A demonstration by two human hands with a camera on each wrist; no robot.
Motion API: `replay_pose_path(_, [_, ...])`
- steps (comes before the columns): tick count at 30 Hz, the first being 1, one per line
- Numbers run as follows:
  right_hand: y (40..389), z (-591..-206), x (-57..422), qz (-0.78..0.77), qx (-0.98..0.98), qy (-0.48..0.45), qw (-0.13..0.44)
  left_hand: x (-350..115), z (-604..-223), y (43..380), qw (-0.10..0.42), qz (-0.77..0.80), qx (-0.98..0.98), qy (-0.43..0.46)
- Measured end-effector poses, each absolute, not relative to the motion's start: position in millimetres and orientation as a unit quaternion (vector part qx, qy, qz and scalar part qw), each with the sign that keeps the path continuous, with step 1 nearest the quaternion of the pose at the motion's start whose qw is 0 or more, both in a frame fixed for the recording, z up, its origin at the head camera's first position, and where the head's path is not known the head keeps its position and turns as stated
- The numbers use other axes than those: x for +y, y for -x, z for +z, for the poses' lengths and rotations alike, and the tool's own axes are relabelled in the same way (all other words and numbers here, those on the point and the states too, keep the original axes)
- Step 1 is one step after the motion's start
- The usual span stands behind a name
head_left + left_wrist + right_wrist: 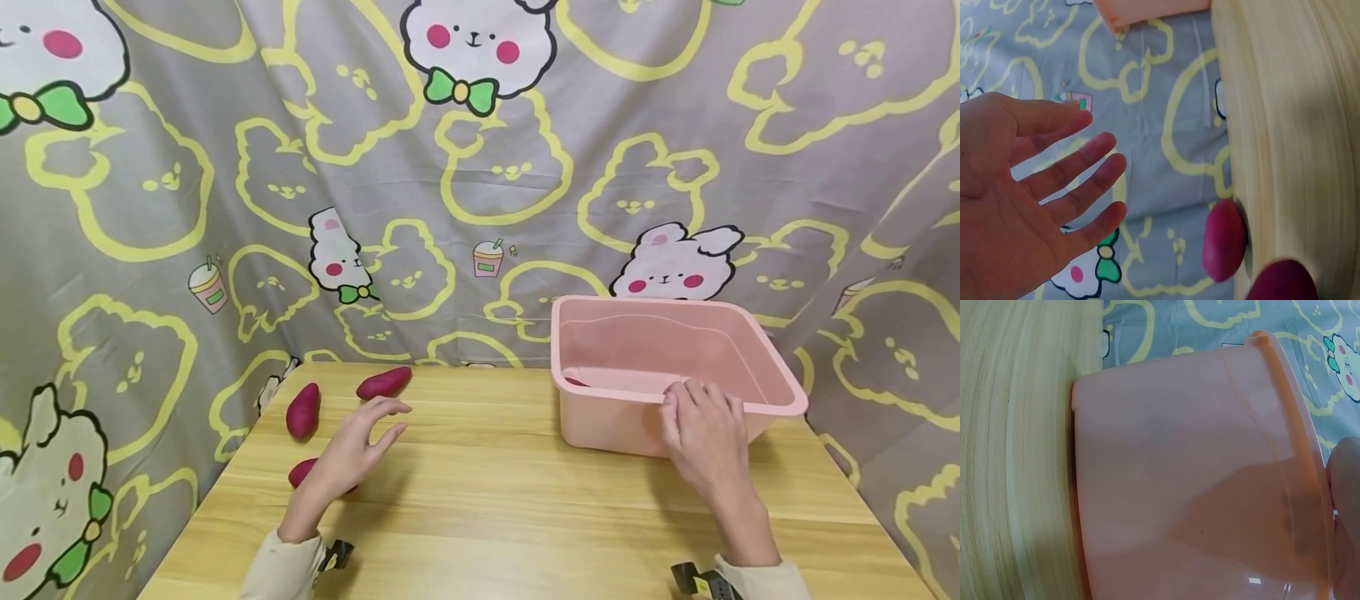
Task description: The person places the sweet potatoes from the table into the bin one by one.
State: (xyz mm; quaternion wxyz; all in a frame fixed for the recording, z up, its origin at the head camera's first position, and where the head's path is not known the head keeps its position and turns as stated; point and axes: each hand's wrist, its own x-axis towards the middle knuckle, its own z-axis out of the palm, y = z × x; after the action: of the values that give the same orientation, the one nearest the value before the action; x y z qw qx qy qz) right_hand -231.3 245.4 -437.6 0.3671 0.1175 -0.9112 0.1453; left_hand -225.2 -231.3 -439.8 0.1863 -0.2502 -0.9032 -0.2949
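My left hand (352, 446) hovers over the left part of the table, its fingers loosely extended and nothing in its grasp. Beneath its wrist lies a purple-skinned sweet potato (302, 472), partly hidden by the arm. Another sweet potato (385, 383) rests just beyond the fingertips, and a third sweet potato (303, 411) is to the left. At the right, my right hand (705, 437) grips the near rim of a pink plastic bin (611, 425), fingers curled over the edge. A bit of purple-red (576, 382) shows inside the bin, mostly hidden by its front wall.
The wooden table (480, 500) ends at the back against a grey curtain (465, 192) with yellow and white cartoon prints, which also hangs along both sides. The bin stands near the back right edge.
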Motion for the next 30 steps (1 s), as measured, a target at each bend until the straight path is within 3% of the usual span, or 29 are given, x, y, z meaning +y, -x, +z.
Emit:
replay_pose_path(12, [232.1,-438.0,244.9,0.142,-0.908,-0.121,0.376,-275.8,-448.6,214.0,0.213,-0.265,-0.909,0.242])
replay_pose_path(30, [230.6,-436.5,245.4,0.146,-0.911,-0.115,0.368,-313.1,-455.2,194.7,0.155,-0.235,-0.932,0.229])
